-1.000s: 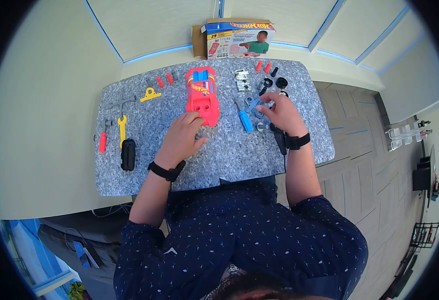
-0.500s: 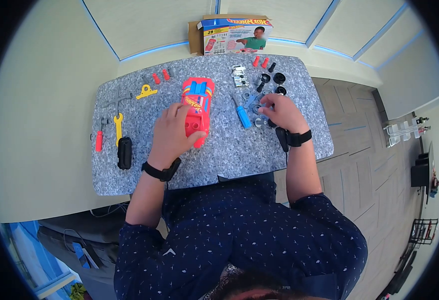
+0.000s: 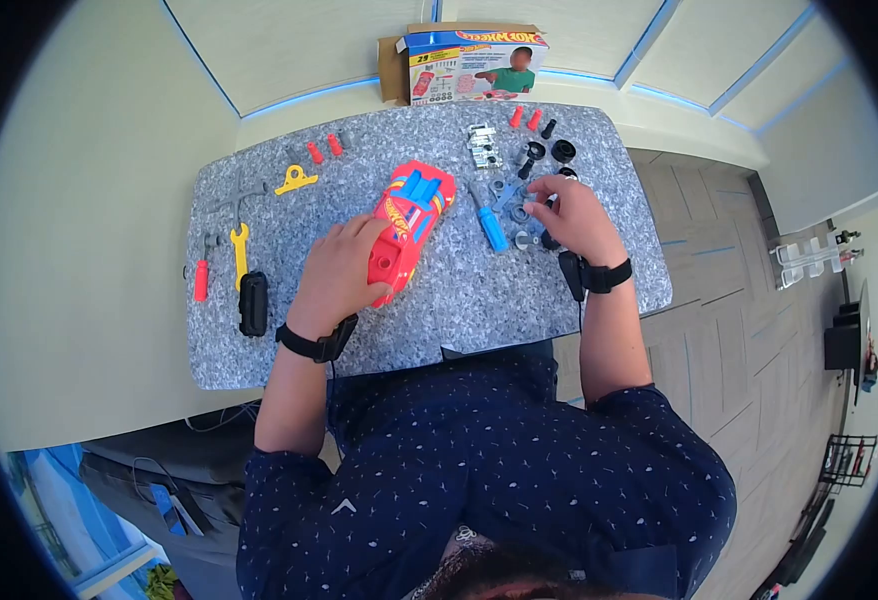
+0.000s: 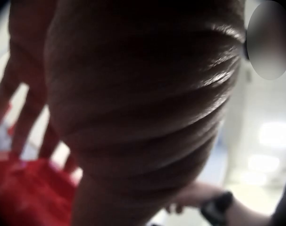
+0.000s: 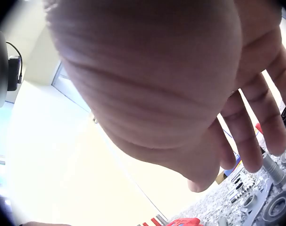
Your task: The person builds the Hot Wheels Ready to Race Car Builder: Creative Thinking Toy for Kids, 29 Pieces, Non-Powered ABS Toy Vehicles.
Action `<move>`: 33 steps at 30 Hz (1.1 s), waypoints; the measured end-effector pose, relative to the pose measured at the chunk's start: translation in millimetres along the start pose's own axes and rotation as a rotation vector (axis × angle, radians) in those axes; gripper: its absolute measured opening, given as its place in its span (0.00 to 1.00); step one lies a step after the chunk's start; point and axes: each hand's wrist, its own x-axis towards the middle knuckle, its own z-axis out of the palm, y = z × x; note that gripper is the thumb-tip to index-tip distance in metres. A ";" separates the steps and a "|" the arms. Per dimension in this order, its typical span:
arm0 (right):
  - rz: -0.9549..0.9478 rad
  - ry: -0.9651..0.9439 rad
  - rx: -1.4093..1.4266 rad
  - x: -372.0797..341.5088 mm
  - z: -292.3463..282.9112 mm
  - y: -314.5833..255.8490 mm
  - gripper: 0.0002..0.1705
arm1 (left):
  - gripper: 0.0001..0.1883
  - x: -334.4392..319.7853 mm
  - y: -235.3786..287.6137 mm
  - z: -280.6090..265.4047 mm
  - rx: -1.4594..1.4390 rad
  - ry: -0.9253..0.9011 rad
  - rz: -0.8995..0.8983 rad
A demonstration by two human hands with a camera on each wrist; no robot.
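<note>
A red toy car (image 3: 417, 212) with a blue seat part lies tilted to the right on the speckled table. My left hand (image 3: 334, 272) holds its near end, thumb at the rear edge and fingers over the left side. In the left wrist view the red body (image 4: 29, 195) shows below the fingers. My right hand (image 3: 579, 222) hovers at the grey parts, its fingers loosely bent and nothing seen between them. Under those fingers lie a flat grey piece (image 5: 257, 206) and a grey ring (image 5: 277, 207). A blue-handled screwdriver (image 3: 493, 228) is just left of them.
Black wheels (image 3: 563, 150) and a chrome engine-like part (image 3: 484, 146) lie at the back right. On the left are a yellow wrench (image 3: 240, 258), a yellow bracket (image 3: 296, 180), a red-handled tool (image 3: 201, 281) and a black case (image 3: 253, 304). A toy box (image 3: 474, 66) stands behind.
My left hand has taken the car's near end, drawn it toward me and swung its front to the right. The right hand stays around the grey parts, shifted slightly.
</note>
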 end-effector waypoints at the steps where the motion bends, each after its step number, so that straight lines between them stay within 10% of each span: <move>1: -0.013 0.014 0.000 1.0 0.2 -3.3 0.19 | 0.49 -1.0 1.0 -5.2 0.012 -0.022 -0.009; 22: -0.187 0.010 -0.666 130.2 74.4 19.2 0.10 | 0.43 -37.9 1.3 5.3 0.001 -0.046 0.009; 26: -0.337 0.185 -0.194 96.0 38.2 -33.8 0.04 | 0.45 -37.6 -7.1 -5.6 -0.085 -0.118 0.089; 33: -0.344 -0.164 0.491 -5.6 40.5 -93.0 0.07 | 0.42 -37.7 -37.6 -15.3 -0.321 -0.239 0.140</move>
